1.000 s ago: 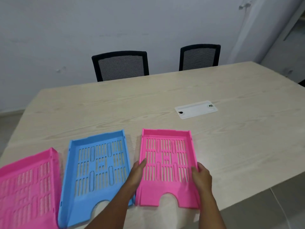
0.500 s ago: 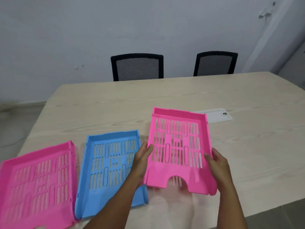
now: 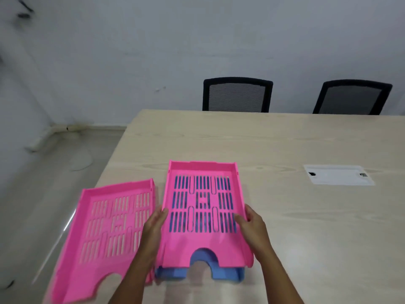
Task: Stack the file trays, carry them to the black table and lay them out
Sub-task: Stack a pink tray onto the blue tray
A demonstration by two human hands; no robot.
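Observation:
A pink slotted file tray [image 3: 202, 244] sits on top of a blue file tray [image 3: 225, 274], whose front edge shows below it and whose blue shows through the slots. My left hand [image 3: 154, 227] grips the pink tray's left side wall and my right hand [image 3: 252, 224] grips its right side wall. A second pink file tray [image 3: 105, 233] lies flat to the left on the light wooden table [image 3: 306, 227], close to the table's left edge and touching my left forearm.
A white cable cover plate [image 3: 338, 177] is set into the table at the right. Two black mesh chairs [image 3: 237, 95] [image 3: 352, 97] stand at the far side against the grey wall. Grey floor lies left of the table.
Both hands lifted the right pink tray, carried it left and set it over the blue tray. The view swung left, so the other pink tray now sits nearer the middle.

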